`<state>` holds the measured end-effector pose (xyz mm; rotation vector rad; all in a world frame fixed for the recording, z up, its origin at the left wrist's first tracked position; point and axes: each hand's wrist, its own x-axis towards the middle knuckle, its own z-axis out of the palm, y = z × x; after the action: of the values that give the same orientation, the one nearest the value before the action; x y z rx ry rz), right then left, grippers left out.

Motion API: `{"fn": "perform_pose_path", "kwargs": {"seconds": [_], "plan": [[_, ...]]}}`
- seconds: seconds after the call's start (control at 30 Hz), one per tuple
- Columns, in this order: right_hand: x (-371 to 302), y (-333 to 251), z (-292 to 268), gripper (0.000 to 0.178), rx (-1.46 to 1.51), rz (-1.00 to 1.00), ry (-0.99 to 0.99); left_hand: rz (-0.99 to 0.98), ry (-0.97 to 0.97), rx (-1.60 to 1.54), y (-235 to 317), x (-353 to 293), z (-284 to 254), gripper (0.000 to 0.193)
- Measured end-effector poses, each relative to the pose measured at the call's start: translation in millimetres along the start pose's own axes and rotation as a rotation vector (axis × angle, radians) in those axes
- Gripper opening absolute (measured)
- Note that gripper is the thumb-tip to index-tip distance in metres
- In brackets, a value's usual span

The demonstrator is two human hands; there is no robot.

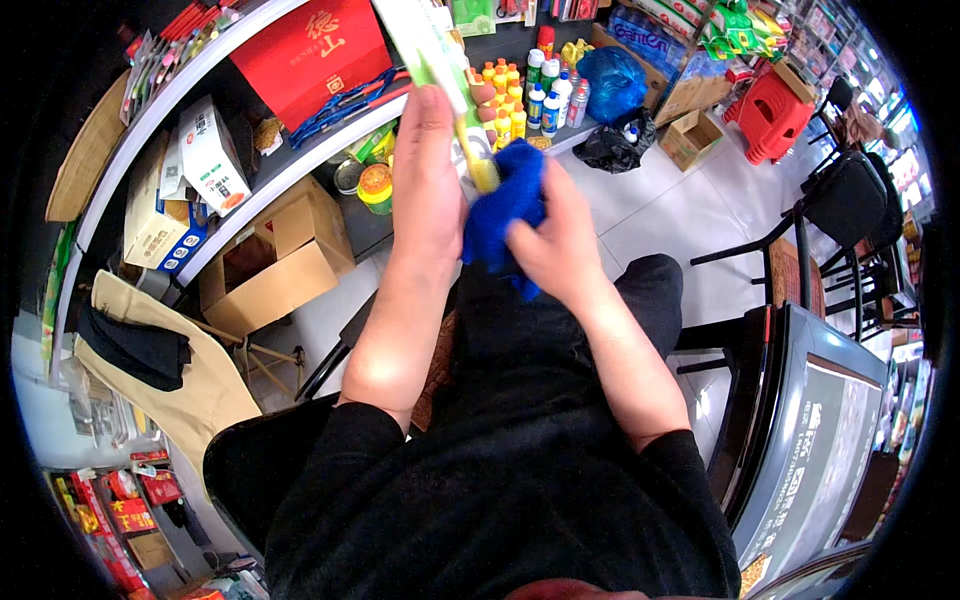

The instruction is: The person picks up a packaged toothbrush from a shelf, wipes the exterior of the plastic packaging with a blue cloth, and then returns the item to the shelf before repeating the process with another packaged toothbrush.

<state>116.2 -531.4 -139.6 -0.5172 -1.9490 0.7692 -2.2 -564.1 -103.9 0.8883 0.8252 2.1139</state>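
Above my lap, my left hand (430, 185) is closed along the side of a long white and green flat package (432, 55), its thumb pointing up. A yellow strip shows at the package's lower end, beside the cloth; what it belongs to is unclear. My right hand (562, 242) grips a crumpled blue cloth (508, 190), thumb in front. The cloth lies against the package's lower end and hangs down between my hands. Part of the package's lower end is hidden behind the cloth and my left hand.
Shelving with a red box (315, 55) curves along the left, above an open cardboard box (285, 255). Yellow bottles (508, 105), spray cans and a blue bag (612, 85) stand ahead. Red stools (770, 115), black chairs (845, 200) and a dark-framed table (790, 400) are right.
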Motion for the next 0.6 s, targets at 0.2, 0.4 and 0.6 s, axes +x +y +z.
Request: {"fn": "perform_pose_path", "kwargs": {"seconds": [0.2,0.4,0.6], "plan": [[5.9,-6.9,6.5,0.025,-0.018,0.009,0.052,-0.033,-0.037,0.093,-4.8,-9.5,4.2,0.040],[18.4,-13.7,2.0,0.019,-0.136,0.133,0.027,0.036,-0.115,0.004,-6.8,-8.7,11.0,0.039],[8.2,-1.1,1.8,0.017,-0.036,-0.033,0.022,-0.083,-0.052,-0.055,-2.7,0.0,3.9,0.040]]}}
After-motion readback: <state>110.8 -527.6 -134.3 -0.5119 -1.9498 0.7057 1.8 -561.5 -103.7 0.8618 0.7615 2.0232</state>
